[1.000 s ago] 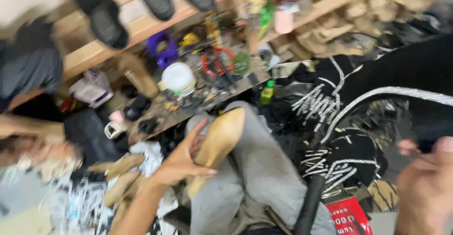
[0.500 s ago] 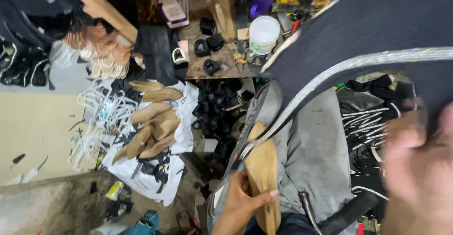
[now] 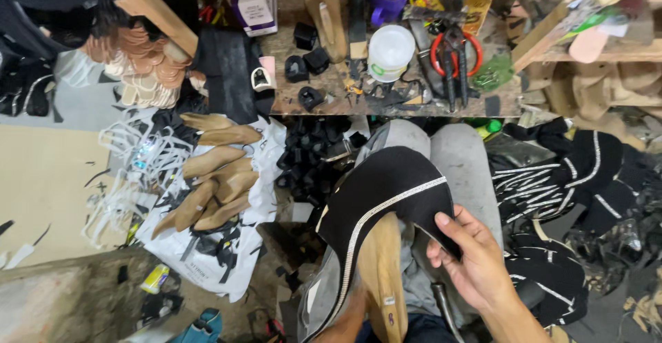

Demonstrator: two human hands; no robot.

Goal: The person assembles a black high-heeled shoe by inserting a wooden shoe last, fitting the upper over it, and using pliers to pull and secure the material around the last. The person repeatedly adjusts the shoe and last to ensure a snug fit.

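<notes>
We've got a black fabric shoe upper with a silver studded trim [image 3: 386, 191] draped over a tan wooden shoe last [image 3: 380, 274] on our lap, long axis running away from us, toe toward the cluttered wooden workbench [image 3: 331, 95]. Right hand [image 3: 472, 264] pinches the upper's right edge; left hand [image 3: 355, 308] sits under the last, grip not visible. On the bench beyond the toe: white round plastic tub [image 3: 391, 50], lid on.

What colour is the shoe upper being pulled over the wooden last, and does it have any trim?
Black shoe upper, edged with a silvery studded strip; head view.
</notes>
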